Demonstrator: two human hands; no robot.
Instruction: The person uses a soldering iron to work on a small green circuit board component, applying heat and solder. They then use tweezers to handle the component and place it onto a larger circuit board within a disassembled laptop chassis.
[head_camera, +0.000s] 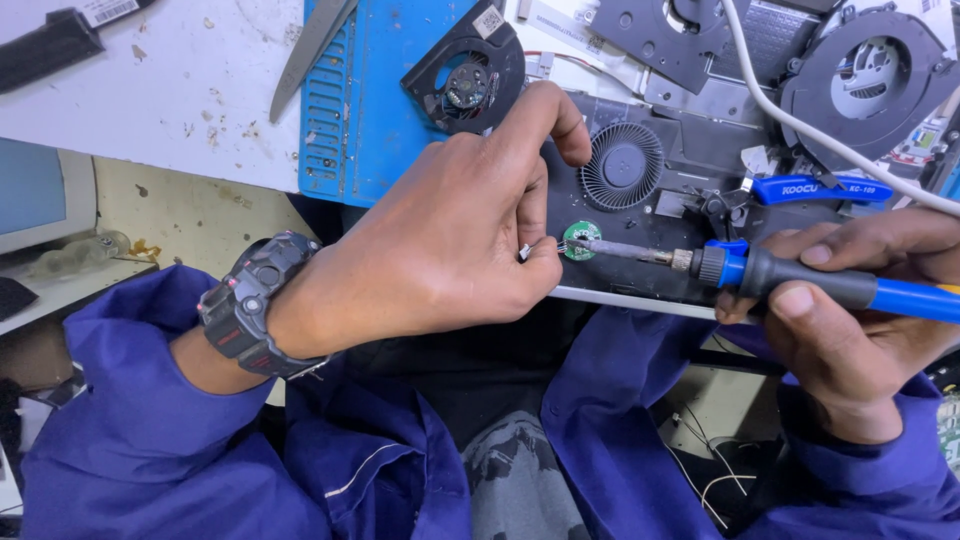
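Note:
My right hand (850, 310) grips a soldering iron (780, 275) with a blue and black handle, its metal tip touching a small round green circuit board (582, 241). My left hand (450, 240), with a dark wristwatch (250, 305) on the wrist, pinches something small and pale beside that green board; the pinched thing is mostly hidden. Both lie on a dark laptop fan assembly (640, 180) at the bench edge, just in front of its round grey fan.
A blue metal panel (370, 110) lies behind my left hand with a loose black fan (465, 75) on it. Blue-handled cutters (800, 190), a white cable (800, 125), more black fans (870, 75), scissor blades (305, 55) and a white worktop (150, 90) surround them.

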